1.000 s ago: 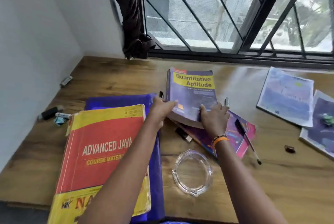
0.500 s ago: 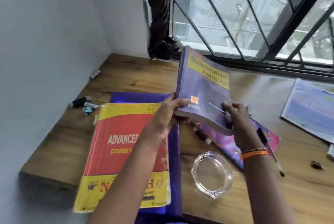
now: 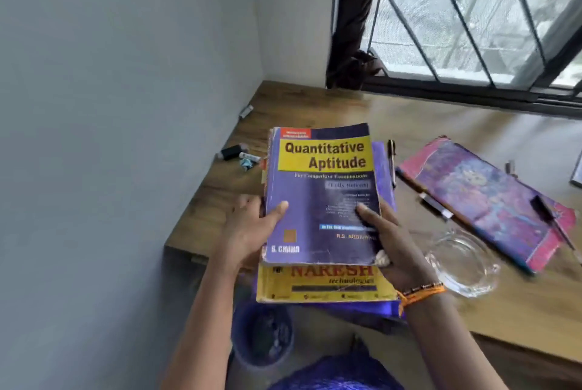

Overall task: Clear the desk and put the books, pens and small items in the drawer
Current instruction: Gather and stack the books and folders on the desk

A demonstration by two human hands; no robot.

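A purple book titled Quantitative Aptitude (image 3: 318, 200) lies flat on top of the red-and-yellow Java book (image 3: 324, 284), which rests on a blue folder (image 3: 382, 166) at the desk's left end. My left hand (image 3: 248, 232) grips the purple book's left edge with the thumb on the cover. At its right lower edge, my right hand (image 3: 390, 244) holds the same book. A pink-and-purple book (image 3: 485, 197) lies to the right with a black pen (image 3: 549, 219) on it. Another pen (image 3: 391, 163) lies beside the folder.
A clear glass ashtray (image 3: 463, 263) sits right of my right hand. Small items, among them a black marker (image 3: 231, 152) and a wrapper (image 3: 247, 164), lie by the left wall. A small grey object (image 3: 245, 111) lies further back. A bin (image 3: 263, 336) stands under the wooden desk (image 3: 441, 119).
Both hands lifted the purple book off the pink book, carried it left and laid it flat on the red-and-yellow book. The camera turned left.
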